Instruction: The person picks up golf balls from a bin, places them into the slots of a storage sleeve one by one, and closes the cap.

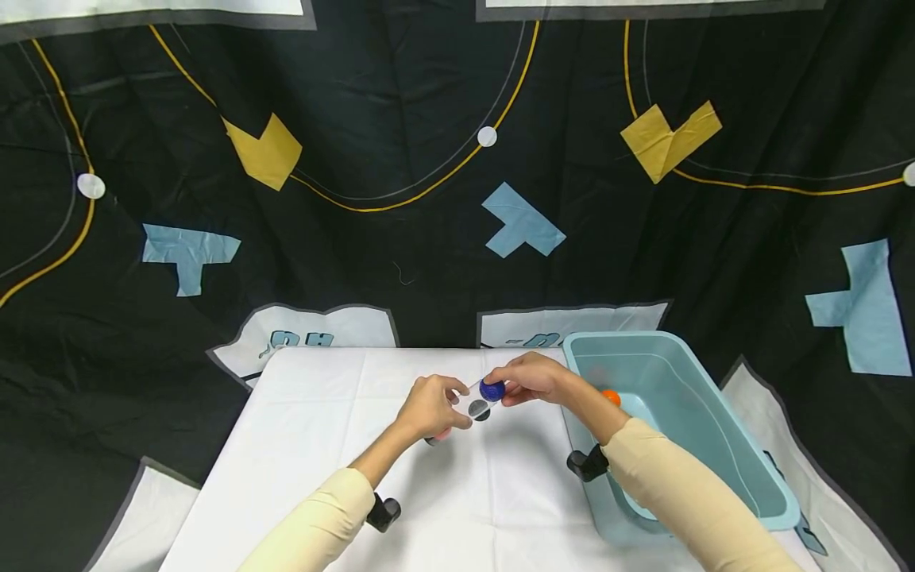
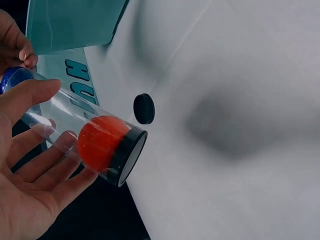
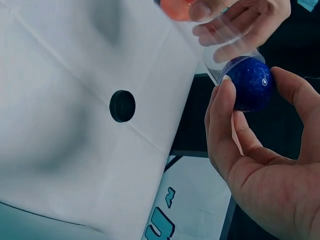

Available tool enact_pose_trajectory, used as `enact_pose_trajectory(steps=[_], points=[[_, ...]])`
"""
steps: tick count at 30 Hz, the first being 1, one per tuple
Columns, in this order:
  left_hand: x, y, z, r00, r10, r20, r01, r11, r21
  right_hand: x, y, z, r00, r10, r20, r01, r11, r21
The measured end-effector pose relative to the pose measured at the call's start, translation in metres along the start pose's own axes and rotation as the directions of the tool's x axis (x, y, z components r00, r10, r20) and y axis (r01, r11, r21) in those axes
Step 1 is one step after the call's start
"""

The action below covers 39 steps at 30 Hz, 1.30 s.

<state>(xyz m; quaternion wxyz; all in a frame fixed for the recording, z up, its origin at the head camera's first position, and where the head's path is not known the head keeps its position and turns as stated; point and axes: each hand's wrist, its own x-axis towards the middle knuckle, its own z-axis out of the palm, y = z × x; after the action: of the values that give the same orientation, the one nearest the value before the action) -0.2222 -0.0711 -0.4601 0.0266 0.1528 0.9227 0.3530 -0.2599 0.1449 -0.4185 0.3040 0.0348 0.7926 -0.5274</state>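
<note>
My left hand [image 1: 427, 409] grips a clear plastic tube [image 2: 67, 107], thumb on one side and fingers underneath. Inside the tube, an orange ball [image 2: 103, 142] lies against the black cap [image 2: 131, 155] that closes its far end. At the opposite, uncapped mouth, my right hand [image 1: 532, 376] pinches a blue golf ball [image 3: 248, 83] between thumb and fingers. This ball sits at the rim, partly overlapped by the clear wall in the right wrist view. A loose black cap [image 3: 122, 106] lies on the white tabletop below the tube.
On the right of the white-covered table [image 1: 322, 445] stands a teal bin [image 1: 715, 445], with my right forearm across it. An orange ball [image 1: 611, 396] shows inside the bin. Behind the table hangs a black cloth [image 1: 415, 262] with taped shapes.
</note>
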Motion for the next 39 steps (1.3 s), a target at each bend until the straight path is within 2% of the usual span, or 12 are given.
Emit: enact_pose_trajectory(steps=[10,18,24,32,39], points=[[0.000,0.001,-0.004,1.000,0.001,-0.006,-0.001,1.000,0.003,0.002,-0.001,0.006,1.000,0.010,0.008,-0.010,1.000,-0.011],[0.003,0.000,-0.004,1.000,0.018,-0.002,-0.018,1.000,0.013,0.002,-0.002,0.003,0.999,0.017,0.038,-0.017,1.000,0.013],[0.003,-0.001,-0.004,1.000,0.008,0.015,-0.008,1.000,0.003,0.003,-0.001,-0.002,0.997,0.029,0.070,-0.030,1.000,0.005],[0.001,-0.002,-0.006,1.000,-0.008,0.010,0.008,1.000,-0.003,-0.003,-0.004,-0.016,0.996,0.052,0.075,-0.047,0.997,-0.060],[-0.001,-0.008,-0.008,1.000,-0.015,0.008,0.015,1.000,-0.006,-0.016,-0.008,-0.041,1.000,0.007,-0.001,-0.007,0.999,-0.047]])
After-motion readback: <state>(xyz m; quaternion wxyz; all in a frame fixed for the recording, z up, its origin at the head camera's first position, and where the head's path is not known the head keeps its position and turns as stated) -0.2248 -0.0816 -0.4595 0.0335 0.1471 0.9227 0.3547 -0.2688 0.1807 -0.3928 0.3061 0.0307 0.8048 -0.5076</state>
